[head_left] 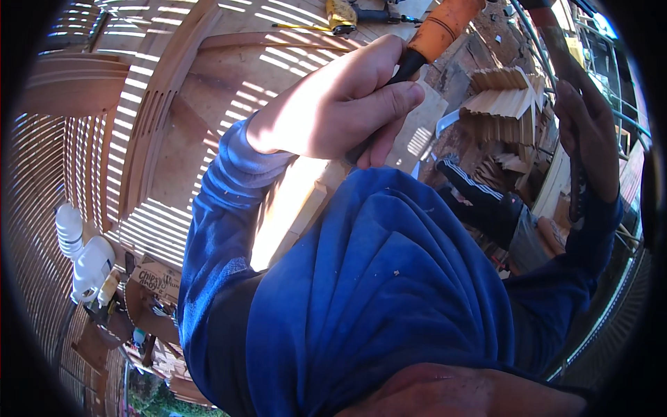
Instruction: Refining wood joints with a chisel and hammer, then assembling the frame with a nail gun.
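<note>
Head view, left hand [340, 108] clasping cylindrical orange tool [443, 33], right hand [589, 135] gripping dark shaft [555, 50]

brown cardboard box [167, 267], dark printed lettering [151, 281]

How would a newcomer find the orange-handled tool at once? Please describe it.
Start from the blue sweatshirt and go up to the left hand above it. The orange-handled tool is in that hand's grip, slanting up and right to the top edge. Unlike the yellow-and-black power tool nearby, it is held and mainly orange where it shows.
</note>
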The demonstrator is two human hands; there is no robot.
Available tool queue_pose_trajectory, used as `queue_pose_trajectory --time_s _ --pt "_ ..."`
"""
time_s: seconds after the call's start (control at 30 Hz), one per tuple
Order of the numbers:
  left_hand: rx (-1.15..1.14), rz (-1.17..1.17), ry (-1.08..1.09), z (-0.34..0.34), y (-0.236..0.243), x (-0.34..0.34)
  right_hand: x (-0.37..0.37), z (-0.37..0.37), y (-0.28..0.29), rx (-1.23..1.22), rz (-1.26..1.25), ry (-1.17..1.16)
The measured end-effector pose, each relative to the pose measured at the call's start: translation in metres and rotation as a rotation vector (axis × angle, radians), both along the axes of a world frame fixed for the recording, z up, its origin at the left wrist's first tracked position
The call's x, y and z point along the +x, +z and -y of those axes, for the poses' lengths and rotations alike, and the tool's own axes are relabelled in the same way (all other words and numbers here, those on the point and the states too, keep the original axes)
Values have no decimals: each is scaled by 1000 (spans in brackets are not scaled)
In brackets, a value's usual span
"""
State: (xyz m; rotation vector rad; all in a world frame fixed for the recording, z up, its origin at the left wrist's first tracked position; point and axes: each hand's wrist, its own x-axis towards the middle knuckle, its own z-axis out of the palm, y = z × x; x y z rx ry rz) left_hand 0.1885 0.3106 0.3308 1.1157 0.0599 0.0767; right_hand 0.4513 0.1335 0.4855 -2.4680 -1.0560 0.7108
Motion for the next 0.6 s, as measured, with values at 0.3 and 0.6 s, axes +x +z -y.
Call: queue_pose_trajectory --time_s 0.3,0.6 --pt "83 49 -4 0 -4 0 -6 0 -7 -10 1 58" --pt "89 -21 -24 -1 2 -2 10 -1 -20 26 -113 73"
